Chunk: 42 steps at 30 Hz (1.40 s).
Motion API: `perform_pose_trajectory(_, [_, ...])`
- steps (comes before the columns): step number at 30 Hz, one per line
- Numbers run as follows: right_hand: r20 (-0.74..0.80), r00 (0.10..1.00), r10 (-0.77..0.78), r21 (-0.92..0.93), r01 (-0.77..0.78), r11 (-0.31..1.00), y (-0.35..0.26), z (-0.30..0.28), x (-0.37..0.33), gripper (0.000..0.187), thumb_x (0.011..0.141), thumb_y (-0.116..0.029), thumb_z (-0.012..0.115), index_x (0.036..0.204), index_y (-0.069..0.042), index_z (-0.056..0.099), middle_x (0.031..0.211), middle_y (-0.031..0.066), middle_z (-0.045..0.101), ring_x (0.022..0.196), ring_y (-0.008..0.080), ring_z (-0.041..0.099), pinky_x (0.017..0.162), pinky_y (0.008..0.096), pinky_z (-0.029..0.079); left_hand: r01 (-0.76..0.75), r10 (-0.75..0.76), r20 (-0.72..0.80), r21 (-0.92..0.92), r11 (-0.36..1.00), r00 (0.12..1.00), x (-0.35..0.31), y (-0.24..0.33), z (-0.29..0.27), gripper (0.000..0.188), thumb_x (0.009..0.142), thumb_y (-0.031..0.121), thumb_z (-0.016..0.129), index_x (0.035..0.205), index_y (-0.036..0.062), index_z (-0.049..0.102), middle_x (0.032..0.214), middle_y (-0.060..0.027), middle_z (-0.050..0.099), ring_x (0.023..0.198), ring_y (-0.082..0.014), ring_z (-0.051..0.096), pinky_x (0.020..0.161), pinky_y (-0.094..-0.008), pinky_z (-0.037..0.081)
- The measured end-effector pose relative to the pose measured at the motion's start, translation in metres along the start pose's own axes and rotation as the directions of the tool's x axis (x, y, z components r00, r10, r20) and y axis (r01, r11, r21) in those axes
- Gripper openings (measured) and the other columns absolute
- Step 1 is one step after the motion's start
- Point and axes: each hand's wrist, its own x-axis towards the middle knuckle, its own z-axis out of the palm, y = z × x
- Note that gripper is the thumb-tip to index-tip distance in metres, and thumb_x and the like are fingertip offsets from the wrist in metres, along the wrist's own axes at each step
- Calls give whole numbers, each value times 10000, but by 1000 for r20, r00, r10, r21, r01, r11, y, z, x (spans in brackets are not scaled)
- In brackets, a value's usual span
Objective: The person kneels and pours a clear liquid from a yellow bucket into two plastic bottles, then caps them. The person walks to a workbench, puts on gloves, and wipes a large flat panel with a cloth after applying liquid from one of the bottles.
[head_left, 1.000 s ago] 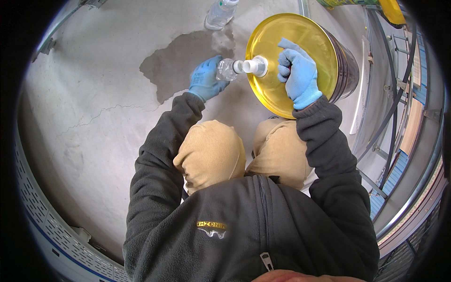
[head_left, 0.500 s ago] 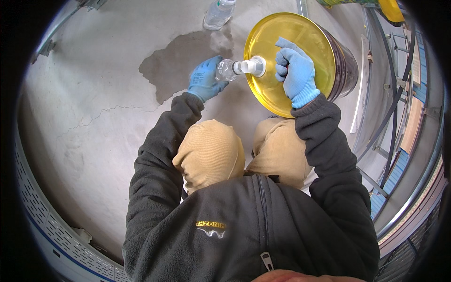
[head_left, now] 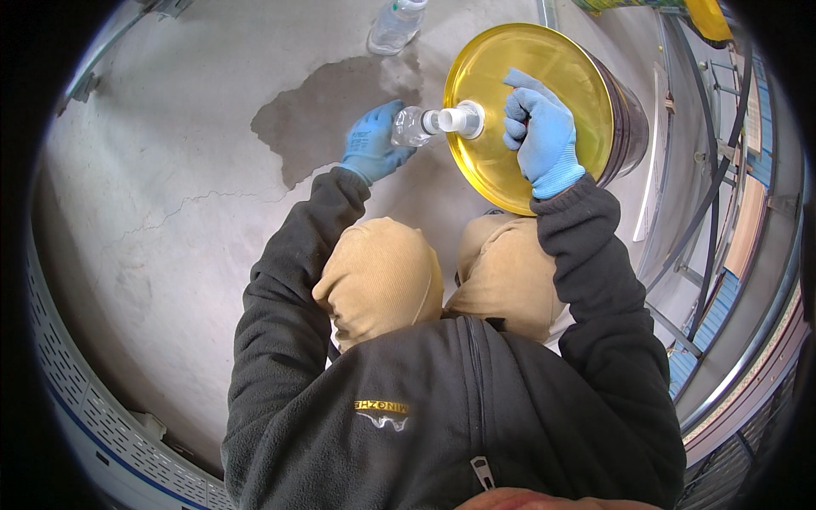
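Note:
My left hand [head_left: 374, 141] wears a light blue work glove. Its fingers wrap round a small clear plastic bottle [head_left: 410, 127], whose neck points right. Right at that neck is the white spout [head_left: 463, 119] of a large metal drum with a shiny gold lid [head_left: 489, 72]. The drum lies tipped, lid facing left toward the bottle, its dark side wall [head_left: 629, 127] behind. Over the lid's middle, my right hand [head_left: 544, 136], gloved alike, is closed in a grip on the drum; the part under its fingers is hidden. Any liquid in the bottle is hard to make out.
A larger clear bottle [head_left: 397, 27] stands on the concrete floor beyond a dark wet patch [head_left: 314, 110]. My knees [head_left: 382, 272] are bent close below the drum. Metal framing with dark straps [head_left: 714, 187] runs along the right, and a perforated metal panel [head_left: 76, 382] curves at lower left.
The drum and my right hand have shifted slightly right and down together. My left hand and the bottle have moved a touch to the right.

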Motion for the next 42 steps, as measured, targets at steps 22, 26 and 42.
perform_pose_trajectory(22, [62,985,-164,154,153,976,-51,-98,-12,380,953,-34,523,1320,20,601,703,-48,400,505,47,298,452,226,223,-72,82,34,-230,971,996,47,57,-1,824,773,260,909,1462,49,508,1345,-168,633,1253,-343,623,1081,-424,503])
perform_pose_trajectory(26, [-32,972,-233,95,235,967,-81,-131,-14,327,956,-41,516,1252,9,646,664,-66,329,493,39,279,443,224,198,-123,123,0,-83,989,992,57,67,-9,807,764,253,910,1445,50,528,1341,-157,642,1255,-322,629,1077,-417,506])
perform_pose_trajectory(42, [-380,788,-485,-290,396,871,-147,-322,22,355,972,-90,561,1294,-61,708,734,-105,492,545,0,338,487,205,250,-41,48,43,-144,989,998,79,106,-10,820,755,153,914,1456,24,510,1368,-119,638,1259,-242,632,1099,-383,507])
